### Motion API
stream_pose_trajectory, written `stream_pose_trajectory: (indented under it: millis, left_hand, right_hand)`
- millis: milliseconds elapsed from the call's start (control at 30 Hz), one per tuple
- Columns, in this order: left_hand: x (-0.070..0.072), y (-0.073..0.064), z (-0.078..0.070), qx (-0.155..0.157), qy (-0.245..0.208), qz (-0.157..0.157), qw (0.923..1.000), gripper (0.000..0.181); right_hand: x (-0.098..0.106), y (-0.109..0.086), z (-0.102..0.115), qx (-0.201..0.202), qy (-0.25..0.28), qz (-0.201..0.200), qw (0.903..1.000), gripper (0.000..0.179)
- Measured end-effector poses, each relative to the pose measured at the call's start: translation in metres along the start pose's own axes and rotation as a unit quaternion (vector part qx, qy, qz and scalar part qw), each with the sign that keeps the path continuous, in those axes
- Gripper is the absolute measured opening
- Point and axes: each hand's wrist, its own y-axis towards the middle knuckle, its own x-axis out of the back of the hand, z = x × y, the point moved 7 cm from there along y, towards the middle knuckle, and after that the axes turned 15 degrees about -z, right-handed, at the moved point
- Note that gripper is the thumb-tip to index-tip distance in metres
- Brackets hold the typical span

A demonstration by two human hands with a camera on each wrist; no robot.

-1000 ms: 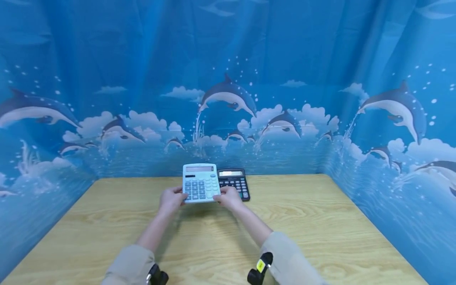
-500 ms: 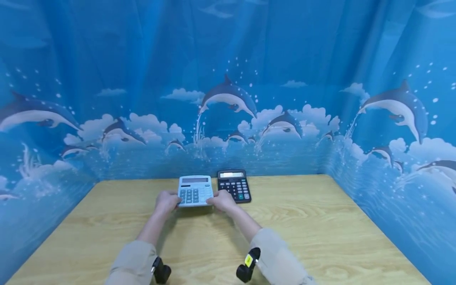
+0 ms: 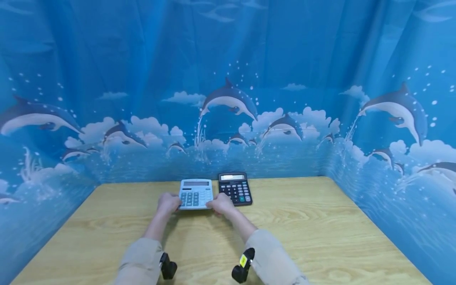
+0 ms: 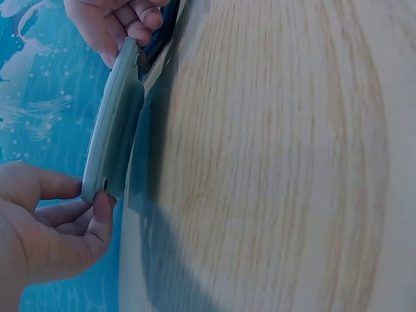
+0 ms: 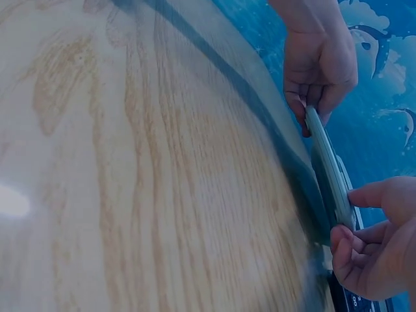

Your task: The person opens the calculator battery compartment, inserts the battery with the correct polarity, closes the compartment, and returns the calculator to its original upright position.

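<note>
A light blue calculator (image 3: 195, 193) is held by its two near corners, keys up. My left hand (image 3: 169, 202) pinches the left corner and my right hand (image 3: 221, 203) the right one. In the left wrist view the calculator's edge (image 4: 110, 130) shows between thumb and fingers, its near side raised off the table. The right wrist view shows the same tilted edge (image 5: 331, 172) with a shadow beneath. Just right of it a black calculator (image 3: 236, 190) lies on the table, its lower left corner partly covered by my right hand.
The wood-grain table (image 3: 299, 237) extends to both sides and toward me. A blue dolphin-print curtain (image 3: 228, 59) rises along its back edge and encloses the left and right sides. Both calculators lie close to that back edge.
Both hands have lowered the light blue calculator and shifted it slightly left. It has tipped flatter, and the black calculator now shows more fully beside it.
</note>
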Motion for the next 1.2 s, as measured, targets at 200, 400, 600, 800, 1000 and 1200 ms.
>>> stream_pose_trajectory:
  millis: [200,400,600,800,1000,1200]
  left_hand:
    - [-0.001,0.000,0.006,0.002,0.019,0.003,0.9998,0.045]
    - [0.002,-0.002,0.005,-0.025,0.056,-0.016,0.9980,0.037]
    - [-0.002,-0.004,0.001,-0.046,0.083,-0.019,0.9953,0.031]
    - [-0.007,-0.004,0.001,-0.042,0.082,-0.010,0.9957,0.040]
    - [-0.009,-0.006,0.000,-0.044,0.091,-0.002,0.9949,0.052]
    - [-0.013,-0.006,-0.002,-0.052,0.101,0.001,0.9936,0.055]
  right_hand:
    - [-0.006,-0.003,-0.001,-0.005,-0.017,0.000,0.9998,0.015]
    - [-0.013,-0.002,0.004,0.016,-0.037,-0.009,0.9991,0.018]
    - [-0.016,-0.005,0.009,0.033,-0.058,-0.012,0.9977,0.018]
    - [-0.017,-0.005,0.008,0.025,-0.063,-0.007,0.9977,0.014]
    - [-0.020,-0.004,0.006,0.039,-0.072,-0.001,0.9967,0.010]
    - [-0.019,-0.005,0.007,0.049,-0.098,-0.001,0.9940,0.008]
